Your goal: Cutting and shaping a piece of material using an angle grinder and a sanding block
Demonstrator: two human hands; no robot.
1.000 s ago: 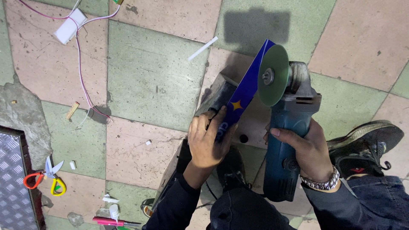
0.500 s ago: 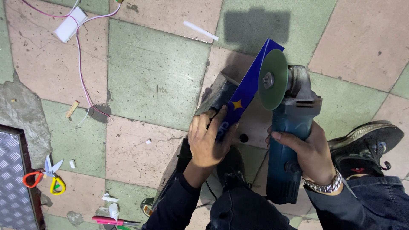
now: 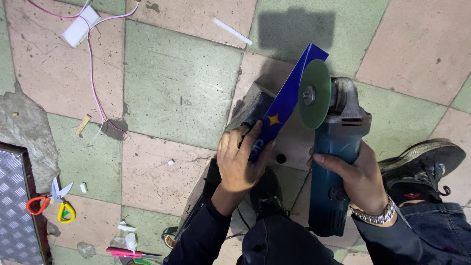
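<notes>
Left hand (image 3: 239, 162): closed around the lower end of a blue strip (image 3: 283, 105), thumb lying along its face, fingers curled behind it and pressing it against the metal piece beneath.
Right hand (image 3: 358, 177): wrapped tight about the body of the angle grinder (image 3: 336, 162), thumb on the near side, a metal watch (image 3: 377, 216) at the wrist.
Blue strip: long, flat and narrow, with a yellow star; it slants up and to the right from the left hand, its upper end just beside the grinder's disc.
Disc (image 3: 314, 94): green, round, seen almost face-on, touching or nearly touching the strip's edge; which of the two cannot be told.
Angle grinder: dark blue body lying along the person's right side, grey metal head at the far end.
Metal piece (image 3: 255, 105): grey, angled, standing on the floor under the strip.
Shoe (image 3: 422, 167): black, worn, just right of the grinder.
Floor (image 3: 181, 83): worn green and pink tiles.
Scissors (image 3: 51, 203): red and yellow handles, lying at the left, well apart from the hands.
Pink wire (image 3: 93, 78): trailing from a small white box (image 3: 78, 30) at the upper left.
Pink tool (image 3: 125, 253): lying near the bottom edge.
</notes>
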